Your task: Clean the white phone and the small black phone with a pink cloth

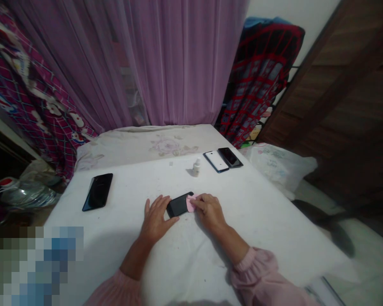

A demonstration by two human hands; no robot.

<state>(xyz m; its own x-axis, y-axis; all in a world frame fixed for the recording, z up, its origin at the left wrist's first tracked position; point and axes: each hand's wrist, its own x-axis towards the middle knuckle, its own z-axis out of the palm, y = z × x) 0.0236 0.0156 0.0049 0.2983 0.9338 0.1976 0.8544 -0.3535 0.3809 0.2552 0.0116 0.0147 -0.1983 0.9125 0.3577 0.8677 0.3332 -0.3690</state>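
Right hand (210, 212) pinches small pink cloth (190, 205) on black rectangular phone (178, 205)

The phone lies on the white-draped table (252, 204), its left end between thumb and fingers of the half-open left hand (155, 217); the right fingertips close on the cloth. Beyond stands a small white bottle (196, 168), its print illegible; farther right, a white-backed phone (216, 161) beside a glossy black phone (230, 157); far left, a large black phone (98, 192), its faint marking unreadable.
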